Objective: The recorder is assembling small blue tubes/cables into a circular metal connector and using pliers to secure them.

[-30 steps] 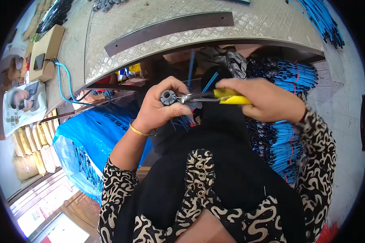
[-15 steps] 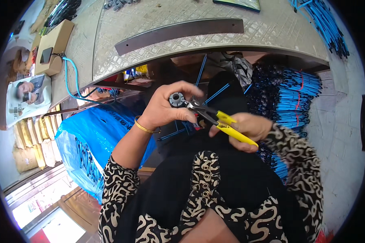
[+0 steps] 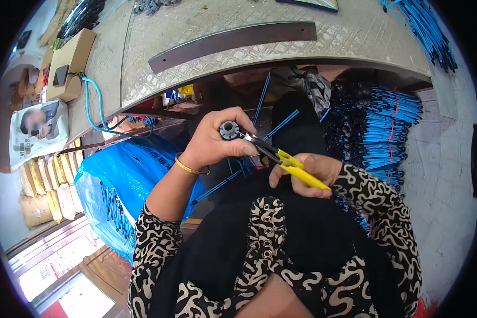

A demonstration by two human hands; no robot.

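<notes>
A small grey round hub (image 3: 229, 130) with a dark centre hole sat in front of the person's chest, below the edge of the patterned metal bench (image 3: 355, 37). The left hand (image 3: 217, 143) had its fingers (image 3: 246, 121) curled shut around the hub. The right hand (image 3: 307, 172) was closed on the yellow handles of the pliers (image 3: 281, 158), whose metal tips touched the hub. Thin blue rods (image 3: 281, 124) fanned out behind it.
</notes>
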